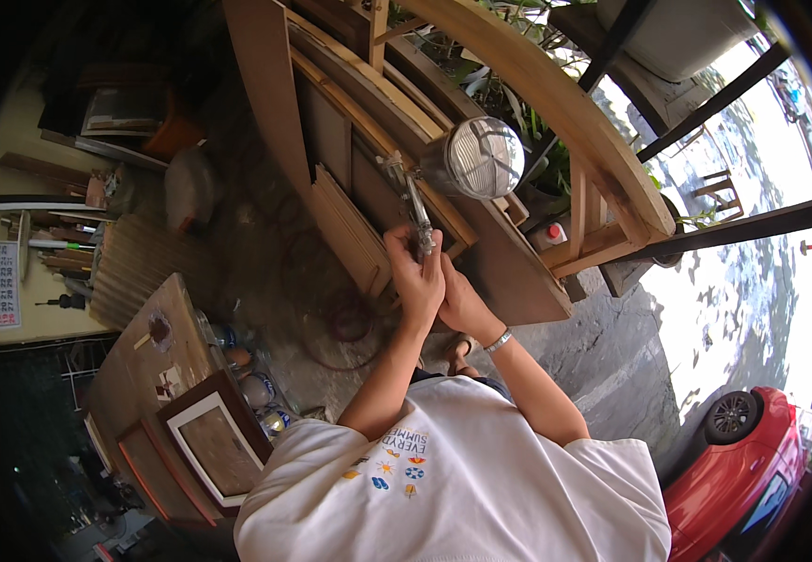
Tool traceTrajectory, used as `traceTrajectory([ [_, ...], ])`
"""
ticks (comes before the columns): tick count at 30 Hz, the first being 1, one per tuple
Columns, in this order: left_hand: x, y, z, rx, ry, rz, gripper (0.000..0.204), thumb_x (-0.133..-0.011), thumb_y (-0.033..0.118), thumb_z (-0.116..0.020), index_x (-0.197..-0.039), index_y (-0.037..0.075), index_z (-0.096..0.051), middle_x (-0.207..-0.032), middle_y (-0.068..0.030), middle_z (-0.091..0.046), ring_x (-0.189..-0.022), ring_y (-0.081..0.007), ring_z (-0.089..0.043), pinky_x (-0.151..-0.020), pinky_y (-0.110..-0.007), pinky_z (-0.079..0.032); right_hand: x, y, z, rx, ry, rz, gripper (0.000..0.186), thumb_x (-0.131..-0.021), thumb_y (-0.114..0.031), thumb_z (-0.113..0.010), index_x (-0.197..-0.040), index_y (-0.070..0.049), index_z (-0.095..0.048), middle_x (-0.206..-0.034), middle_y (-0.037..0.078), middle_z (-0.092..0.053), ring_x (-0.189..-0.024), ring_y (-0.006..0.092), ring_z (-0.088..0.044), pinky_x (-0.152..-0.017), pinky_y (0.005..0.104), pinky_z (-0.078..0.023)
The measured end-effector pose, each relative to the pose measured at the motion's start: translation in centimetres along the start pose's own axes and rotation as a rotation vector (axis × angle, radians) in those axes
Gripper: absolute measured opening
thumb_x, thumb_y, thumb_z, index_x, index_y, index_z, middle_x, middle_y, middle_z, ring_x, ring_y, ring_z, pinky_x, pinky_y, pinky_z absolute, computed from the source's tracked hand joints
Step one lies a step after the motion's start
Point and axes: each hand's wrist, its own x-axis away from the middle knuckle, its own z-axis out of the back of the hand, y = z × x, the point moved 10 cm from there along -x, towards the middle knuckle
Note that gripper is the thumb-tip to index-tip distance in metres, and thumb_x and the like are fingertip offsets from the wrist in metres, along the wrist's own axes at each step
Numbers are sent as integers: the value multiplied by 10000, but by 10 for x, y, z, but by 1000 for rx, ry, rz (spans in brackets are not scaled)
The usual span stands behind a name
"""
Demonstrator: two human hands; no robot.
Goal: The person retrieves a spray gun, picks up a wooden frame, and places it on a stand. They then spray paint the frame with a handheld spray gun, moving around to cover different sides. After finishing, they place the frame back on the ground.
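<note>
A metal spray gun (419,214) sits at the top of the person's joined hands, its slim silvery body rising out of the grip and slanting up and slightly left, away from the chest. The left hand (413,288) has its fingers clamped on the gun's lower end, so that the body stands above the knuckles, with the thumb side close against the metal. The right hand (465,300) presses against the left one from the right, its fingertips meeting the left hand just under the gun; whether those fingers close on the handle too is hidden, so I cannot tell. A round, shiny cup (486,157) is up and to the right of the gun, beyond the fingers of both hands and touched by neither; it appears joined to the gun's upper part. A bracelet (498,340) circles the right wrist. Behind the gun stand leaning wooden panels (350,234), and a curved wooden frame (570,108) arches past the cup on the right. A small white box with a red top (553,234) is near that frame's lower end. Off to the left, a brown desk (134,342) carries a dark frame with a white inner border (245,412).
</note>
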Motion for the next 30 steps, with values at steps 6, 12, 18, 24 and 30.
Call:
traceTrajectory([
  [6, -23, 55, 46, 97, 50, -75, 342, -967, 87, -656, -1177, -18, -408, -1060, -88, -513, -928, -109, -495, -838, -253, -434, -31, -56, -36, -39, 47, 139, 483, -895, -65, -629, -1334, 7, -441, -1210, 218, -574, -1090, 385, -596, -915, 411, -480],
  [12, -20, 103, 93, 87, 16, -291, 340, -1000, 68, -578, -1250, -15, -362, -1175, -137, -505, -1038, -166, -520, -943, -327, -438, -58, -77, -62, -137, 158, 196, 264, -941, -61, -572, -1199, -3, -563, -914, 145, -632, -816, 295, -628, -756, 341, -498],
  [18, 20, 104, 155, -278, -148, -465, 478, -1027, 117, -494, -1440, -71, -342, -1480, -264, -399, -1385, -370, -415, -1165, -444, -308, -70, -106, -79, -68, -27, 276, 252, -979, -203, -620, -1099, 13, -574, -868, 132, -602, -735, 259, -569, -674, 329, -467],
  [24, -28, 86, 195, 106, -531, -28, 473, -1053, 291, -454, -1393, -37, -485, -1472, -217, -475, -1392, -309, -438, -1163, -426, -314, -72, -150, -78, -189, -179, 359, 260, -986, -246, -634, -931, 4, -592, -802, 56, -562, -716, 193, -511, -673, 321, -434],
  [30, -54, 187, 139, 357, -1328, -101, 589, -1014, 434, -521, -1417, 4, -509, -1494, -185, -466, -1494, -322, -258, -1223, -529, -116, -71, -183, -93, -154, -418, 487, 204, -946, -229, -669, -1034, -46, -655, -979, 98, -661, -940, 302, -572, -966, 430, -367],
])
